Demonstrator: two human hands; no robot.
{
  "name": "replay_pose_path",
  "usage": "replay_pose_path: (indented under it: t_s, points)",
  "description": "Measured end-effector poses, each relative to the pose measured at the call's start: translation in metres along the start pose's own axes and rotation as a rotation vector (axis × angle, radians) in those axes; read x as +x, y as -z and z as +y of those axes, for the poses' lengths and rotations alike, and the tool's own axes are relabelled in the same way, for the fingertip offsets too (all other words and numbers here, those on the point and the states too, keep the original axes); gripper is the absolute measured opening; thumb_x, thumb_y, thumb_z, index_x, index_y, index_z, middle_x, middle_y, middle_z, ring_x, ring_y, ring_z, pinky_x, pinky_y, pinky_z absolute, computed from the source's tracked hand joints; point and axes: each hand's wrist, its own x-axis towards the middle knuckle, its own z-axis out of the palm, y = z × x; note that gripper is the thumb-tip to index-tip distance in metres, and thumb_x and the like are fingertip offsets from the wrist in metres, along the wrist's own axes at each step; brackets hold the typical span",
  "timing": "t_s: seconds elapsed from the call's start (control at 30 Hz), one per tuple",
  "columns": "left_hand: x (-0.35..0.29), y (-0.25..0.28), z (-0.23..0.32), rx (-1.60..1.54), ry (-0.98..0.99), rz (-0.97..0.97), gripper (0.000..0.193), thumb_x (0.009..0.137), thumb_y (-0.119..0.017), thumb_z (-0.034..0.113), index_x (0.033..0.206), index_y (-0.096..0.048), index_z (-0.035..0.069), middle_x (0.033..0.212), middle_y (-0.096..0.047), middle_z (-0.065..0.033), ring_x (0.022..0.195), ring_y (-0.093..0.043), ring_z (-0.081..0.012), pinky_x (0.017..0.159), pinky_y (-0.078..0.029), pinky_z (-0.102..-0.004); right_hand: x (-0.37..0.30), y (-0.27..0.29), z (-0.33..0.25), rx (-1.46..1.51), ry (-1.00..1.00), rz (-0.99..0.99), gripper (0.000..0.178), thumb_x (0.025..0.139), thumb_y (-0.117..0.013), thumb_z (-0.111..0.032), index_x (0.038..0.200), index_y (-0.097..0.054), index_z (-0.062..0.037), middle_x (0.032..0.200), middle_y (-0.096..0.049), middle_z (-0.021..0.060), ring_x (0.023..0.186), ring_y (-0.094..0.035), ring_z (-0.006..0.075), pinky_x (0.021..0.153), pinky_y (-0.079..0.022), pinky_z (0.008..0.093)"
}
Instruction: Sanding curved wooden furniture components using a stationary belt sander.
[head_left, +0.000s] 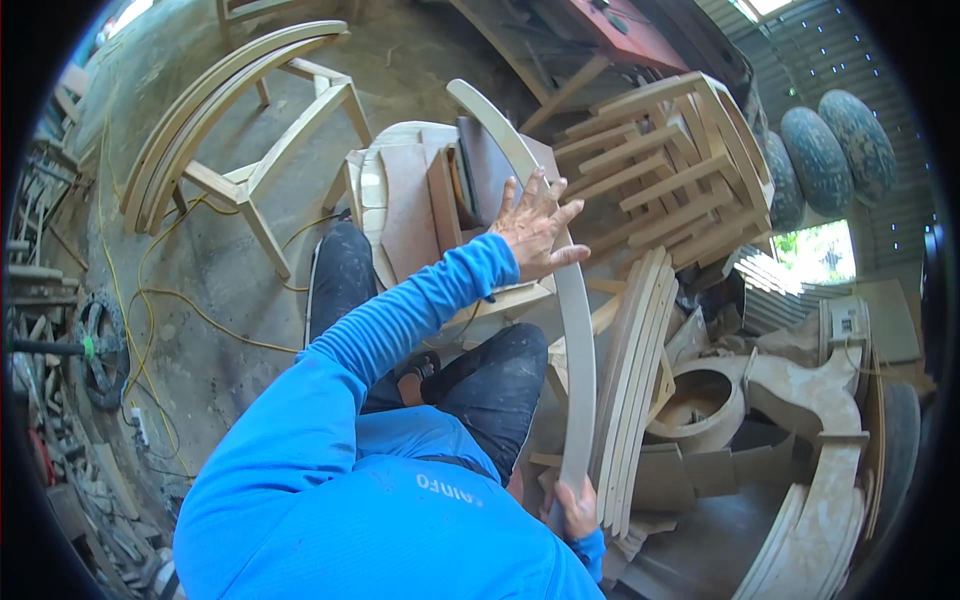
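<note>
A long curved wooden slat (pixel 577 335), pale and smooth, stretches from the work surface in front of me down to my right side. My left hand (pixel 532 225) lies across its upper half with fingers spread; whether anything is under the palm is hidden. At the lower end, my right hand (pixel 577 510) is closed around the slat. Beneath the slat's far part is a low stand with wooden boards (pixel 410 200) on top. Close on the right of the slat lies a stack of similar curved strips (pixel 635 390).
Left stands a wooden frame with curved rails (pixel 215 110); a yellow cord (pixel 215 318) runs over the floor. Stacked wooden frames (pixel 665 165) stand at the far right. Nearer are a round hollow wooden piece (pixel 700 405) and a carved wooden leg (pixel 825 400). Tyres (pixel 855 145) hang beyond.
</note>
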Motion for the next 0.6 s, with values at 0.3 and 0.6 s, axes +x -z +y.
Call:
replay_pose_path:
  t_s: [0.3,0.6]
  points:
    - [-0.032,-0.03,0.074,-0.103,-0.088,0.031,0.079,0.094,-0.047,0.074,0.146,-0.055,0.015,0.166,-0.023,-0.0241,0.156,0.0,-0.0497,0.12,0.002,-0.0704,-0.092,0.061,0.025,0.129,-0.081,0.08,0.05,0.093,-0.072,-0.045,0.112,-0.053,-0.0037,0.071,-0.061,0.0121,0.06,-0.063,0.0225,0.054,-0.051,0.0339]
    - [0.005,-0.005,-0.037,-0.168,0.188,0.109,0.081,0.096,-0.047,0.071,0.155,-0.043,0.014,0.167,-0.02,-0.026,0.158,-0.005,-0.0442,0.121,-0.003,-0.0682,0.114,-0.008,-0.141,-0.269,-0.042,-0.076,0.037,0.104,-0.054,-0.044,0.112,-0.048,-0.0076,0.068,-0.06,0.0074,0.051,-0.062,0.019,0.045,-0.049,0.032]
